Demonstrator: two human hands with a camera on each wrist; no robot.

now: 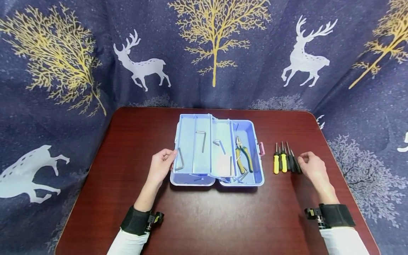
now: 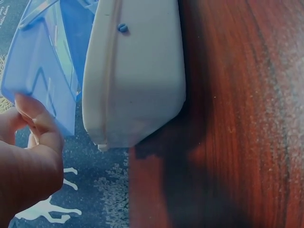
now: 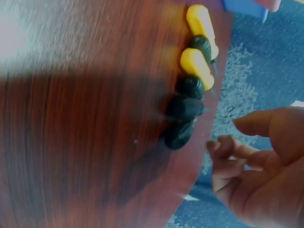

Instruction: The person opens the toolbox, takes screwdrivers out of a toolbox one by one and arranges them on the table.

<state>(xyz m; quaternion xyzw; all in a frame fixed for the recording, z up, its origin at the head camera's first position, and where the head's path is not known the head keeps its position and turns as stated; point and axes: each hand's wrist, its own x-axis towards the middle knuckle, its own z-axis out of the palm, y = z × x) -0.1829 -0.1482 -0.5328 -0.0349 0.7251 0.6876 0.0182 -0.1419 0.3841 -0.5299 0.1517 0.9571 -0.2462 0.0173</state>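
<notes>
A blue plastic toolbox stands unfolded on the table, its upper tray raised to the left. My left hand pinches the left edge of that tray, thumb and fingers on its rim; the left wrist view shows the grip on the translucent blue plastic. Hex keys lie in the trays, and pliers with green-yellow handles lie in the right-hand bin. My right hand hovers beside a row of screwdrivers, fingers loosely bent and holding nothing. In the right wrist view a gap separates it from the black handles.
The dark red wooden table has rounded far corners. Behind it hangs a blue cloth printed with deer and trees. A pink latch sticks out from the toolbox's right side, towards the screwdrivers.
</notes>
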